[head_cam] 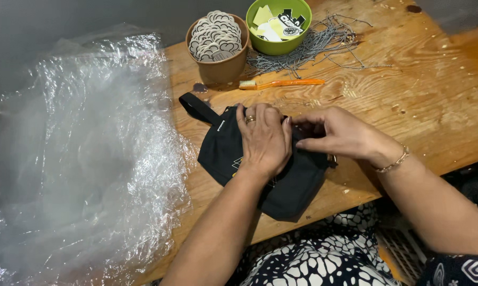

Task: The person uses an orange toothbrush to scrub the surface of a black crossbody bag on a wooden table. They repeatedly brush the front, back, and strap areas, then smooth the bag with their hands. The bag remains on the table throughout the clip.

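A small black fabric pouch point(294, 185) with a strap loop lies on the wooden table point(408, 106) in front of me. My left hand point(264, 140), wearing a ring, presses flat on its upper middle. My right hand point(340, 133), with a thin bracelet at the wrist, pinches the pouch's top edge right beside the left hand's fingertips. Both hands cover much of the pouch's top, so what lies under the fingers is hidden.
A brown paper cup point(217, 47) of white cloud-shaped tags and a green bowl point(278, 26) of stickers stand at the back. A pile of silver ball chains point(318, 45) and an orange toothbrush point(284, 83) lie behind the pouch. Crumpled clear plastic bags point(85, 159) fill the left.
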